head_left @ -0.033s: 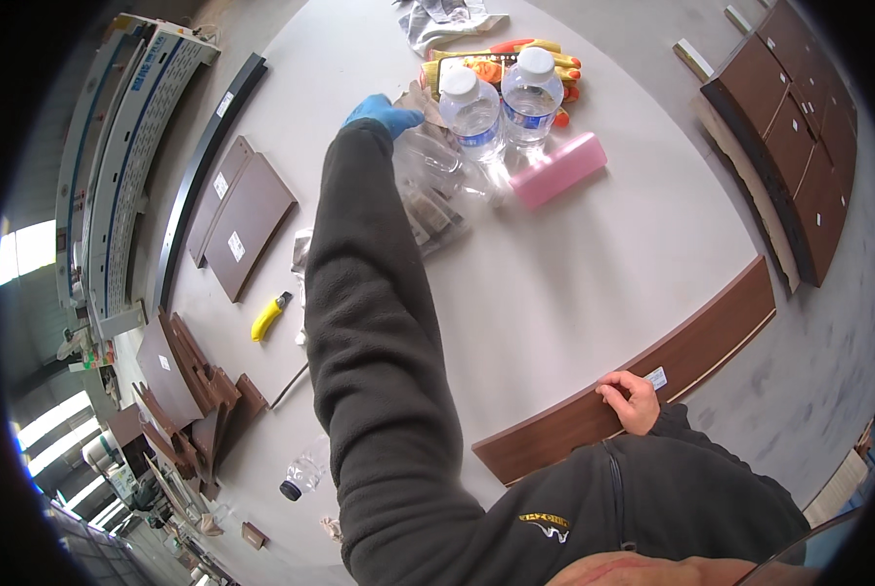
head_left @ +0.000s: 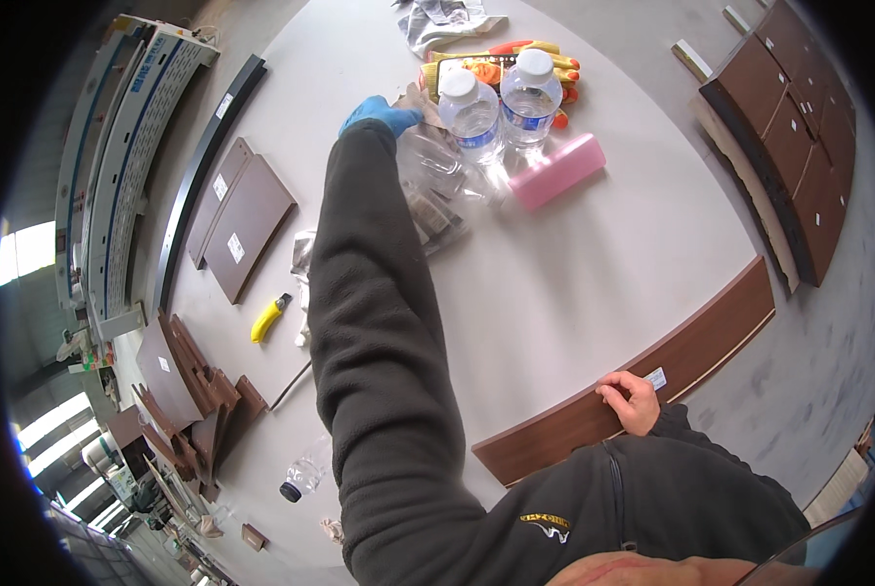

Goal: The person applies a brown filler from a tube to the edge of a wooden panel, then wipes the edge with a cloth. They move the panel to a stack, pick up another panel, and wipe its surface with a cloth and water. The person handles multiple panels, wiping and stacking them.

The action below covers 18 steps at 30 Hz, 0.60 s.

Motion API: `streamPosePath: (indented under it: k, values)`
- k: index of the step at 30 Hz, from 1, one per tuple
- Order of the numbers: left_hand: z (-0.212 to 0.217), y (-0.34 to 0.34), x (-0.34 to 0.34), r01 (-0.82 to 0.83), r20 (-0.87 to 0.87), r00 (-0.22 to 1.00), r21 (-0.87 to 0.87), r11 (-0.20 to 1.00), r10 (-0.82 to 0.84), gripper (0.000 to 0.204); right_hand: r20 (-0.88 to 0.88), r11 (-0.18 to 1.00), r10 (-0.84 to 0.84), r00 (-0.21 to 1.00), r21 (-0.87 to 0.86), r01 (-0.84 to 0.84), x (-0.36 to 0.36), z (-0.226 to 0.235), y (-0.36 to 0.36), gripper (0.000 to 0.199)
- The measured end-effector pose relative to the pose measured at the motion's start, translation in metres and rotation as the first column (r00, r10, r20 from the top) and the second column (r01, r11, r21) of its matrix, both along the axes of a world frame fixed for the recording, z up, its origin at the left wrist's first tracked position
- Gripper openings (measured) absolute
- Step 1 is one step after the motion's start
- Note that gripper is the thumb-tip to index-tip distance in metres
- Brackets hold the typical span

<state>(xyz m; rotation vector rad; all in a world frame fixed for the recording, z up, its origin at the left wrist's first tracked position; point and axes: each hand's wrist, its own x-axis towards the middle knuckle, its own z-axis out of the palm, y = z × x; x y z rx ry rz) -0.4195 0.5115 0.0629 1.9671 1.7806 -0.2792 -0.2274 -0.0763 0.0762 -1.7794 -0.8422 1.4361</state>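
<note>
Nothing had shifted between the two frames: your arms, the bags and the strip all lay just as before.

Far to your left, dark brown panels lay flat near the table's edge, with a yellow utility knife just below them. Your left hand, in a blue glove, was stretched out over the clear plastic bags in the middle of the white table. Its fingers curled down toward the uppermost bag, but you could not tell from this angle whether they had closed on it. Those bags looked light, soft and slippery, likely to sag and spill small parts; a pinch at the top seam would probably have served you best. Two capped water bottles stood touching the bags' right side, easy to topple, with a pink box beside them and orange gloves behind.

Further right, your bare right hand pressed down on the long brown edging strip, fingers bent over its near edge beside a small white label. The strip looked stiff and thin, lying along the table's rim. Open tabletop lay between bags and strip, giving you room to draw things toward you. Brown cabinets stood well apart on the right.
</note>
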Motion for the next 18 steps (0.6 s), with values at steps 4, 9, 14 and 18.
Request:
streamPosePath:
  k: [4,9,14,18]
  values:
    - [-0.013,0.011,0.013,-0.086,-0.150,0.986,-0.056,0.995,0.077,0.060,0.040,1.000,0.025,0.999,-0.004,-0.025,0.001,0.003,0.000,0.015]
    - [-0.022,0.015,-0.014,-0.157,0.330,0.935,0.070,0.985,0.126,0.046,0.031,1.000,0.001,1.000,0.017,-0.001,0.002,0.007,-0.004,0.015]
    - [0.026,-0.004,-0.063,-0.111,0.924,0.271,-0.247,0.963,0.268,0.026,0.013,1.000,0.013,1.000,0.002,-0.013,0.003,0.010,-0.004,0.015]
    - [0.078,-0.037,-0.097,0.112,0.907,-0.222,-0.341,0.933,0.358,0.008,0.014,0.998,0.048,0.999,0.026,-0.049,0.000,0.012,-0.001,0.016]
